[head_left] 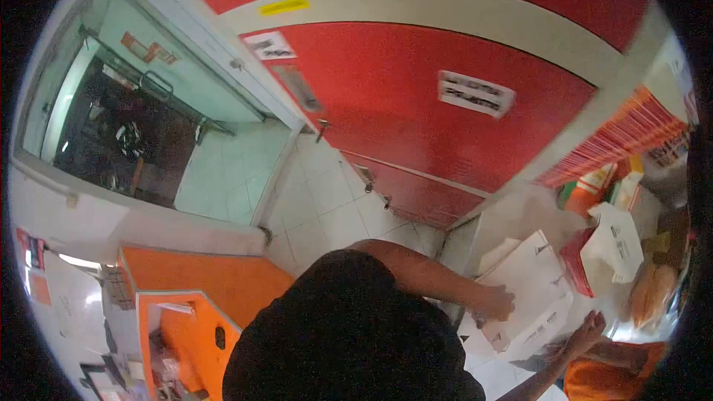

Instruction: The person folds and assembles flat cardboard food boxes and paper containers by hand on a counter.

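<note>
Your left hand [496, 304] touches the white box [533, 273], your right hand [588, 333] near; cannot tell either's finger closure. Uneven pressure could shift it.

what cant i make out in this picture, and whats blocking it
- Head view: wording on the white label on the red panel, blurred.
- Head view: left hand's exact hold on the white cardboard, blurred.
- Head view: whether the right hand holds anything, too small and blurred.
- Head view: rest of the orange cloth, cut off by the bottom edge.
</note>
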Tool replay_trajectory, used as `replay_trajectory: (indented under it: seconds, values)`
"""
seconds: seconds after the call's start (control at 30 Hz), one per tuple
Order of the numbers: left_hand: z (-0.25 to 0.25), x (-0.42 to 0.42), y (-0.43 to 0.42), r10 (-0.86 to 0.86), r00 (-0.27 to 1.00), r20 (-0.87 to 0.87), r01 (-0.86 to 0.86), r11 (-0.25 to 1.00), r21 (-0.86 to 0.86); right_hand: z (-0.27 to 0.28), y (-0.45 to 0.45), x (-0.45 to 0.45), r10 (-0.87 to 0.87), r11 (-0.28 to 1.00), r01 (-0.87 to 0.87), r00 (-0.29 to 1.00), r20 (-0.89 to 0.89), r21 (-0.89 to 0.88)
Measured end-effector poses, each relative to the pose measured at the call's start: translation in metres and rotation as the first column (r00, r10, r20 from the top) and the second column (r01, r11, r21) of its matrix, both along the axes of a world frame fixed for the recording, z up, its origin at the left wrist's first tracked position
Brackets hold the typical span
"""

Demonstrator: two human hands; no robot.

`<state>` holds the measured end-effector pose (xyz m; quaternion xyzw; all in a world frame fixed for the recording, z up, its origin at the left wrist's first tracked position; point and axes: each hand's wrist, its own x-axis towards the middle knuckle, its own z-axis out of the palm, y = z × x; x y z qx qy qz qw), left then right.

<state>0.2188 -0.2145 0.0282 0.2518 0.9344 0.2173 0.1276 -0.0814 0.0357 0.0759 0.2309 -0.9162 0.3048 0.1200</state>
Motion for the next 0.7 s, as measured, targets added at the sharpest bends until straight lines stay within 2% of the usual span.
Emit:
replay_trajectory:
  seconds: [0.07,0.17,0.23,0.27,0.3,0.33,0.43,0.47,0.5,0.53,0.57,0.6,0.63,0.67,0.7]
  values:
    - [0.005,-0.012,-0.004,-0.036,0.998,0.046,0.037,0.999,-0.015,0.005,0.006,0.041,0.144,0.919,-0.001,0.932,0.333,-0.394]
    - [0.035,0.002,0.007,0.03,0.999,-0.019,-0.03,0.999,-0.039,0.072,-0.032,0.13,0.058,0.991,-0.001,0.905,0.421,-0.133]
    - [0.045,0.016,0.022,0.093,0.991,-0.099,-0.101,0.992,-0.074,0.077,-0.033,0.143,0.176,0.979,-0.119,0.908,0.381,-0.168]
    - [0.039,0.02,0.03,0.114,0.984,-0.139,-0.13,0.986,-0.107,0.077,-0.034,0.147,0.238,0.966,-0.179,0.901,0.363,-0.188]
    - [0.013,0.012,0.042,0.113,0.98,-0.164,-0.14,0.976,-0.165,0.082,-0.037,0.151,0.294,0.947,-0.223,0.89,0.348,-0.23]
    - [-0.018,0.0,0.047,0.136,0.966,-0.219,-0.166,0.979,-0.122,0.09,-0.04,0.156,0.349,0.925,-0.266,0.876,0.334,-0.269]
    - [-0.023,-0.018,0.033,0.133,0.983,-0.127,-0.127,0.99,0.059,0.116,-0.052,0.182,0.453,0.866,-0.336,0.84,0.298,-0.37]
    - [0.028,0.001,0.024,0.201,0.977,-0.076,-0.184,0.965,0.188,0.127,-0.053,0.19,0.477,0.849,-0.351,0.831,0.286,-0.395]
    - [0.083,0.022,0.015,0.258,0.966,-0.022,-0.238,0.918,0.316,0.138,-0.05,0.195,0.478,0.858,-0.38,0.837,0.267,-0.346]
    - [0.067,0.022,0.022,0.307,0.944,-0.121,-0.218,0.855,0.47,0.152,-0.048,0.202,0.488,0.861,-0.413,0.836,0.251,-0.297]
    - [0.059,0.024,0.02,0.369,0.913,-0.171,-0.249,0.839,0.483,0.165,-0.051,0.21,0.507,0.856,-0.451,0.829,0.236,-0.254]
    - [0.059,0.029,0.016,0.431,0.876,-0.218,-0.28,0.821,0.497,0.185,-0.055,0.23,0.611,0.769,-0.538,0.777,0.152,-0.346]
    - [0.085,0.039,0.01,0.485,0.844,-0.23,-0.379,0.841,0.386,0.176,-0.038,0.214,0.516,0.848,-0.443,0.814,0.266,-0.29]
    - [0.109,0.049,0.005,0.533,0.81,-0.245,-0.47,0.84,0.272,0.179,-0.03,0.214,0.529,0.842,-0.439,0.786,0.321,-0.312]
    - [0.131,0.071,-0.003,0.555,0.807,-0.204,-0.489,0.82,0.297,0.186,-0.028,0.214,0.537,0.838,-0.431,0.759,0.369,-0.334]
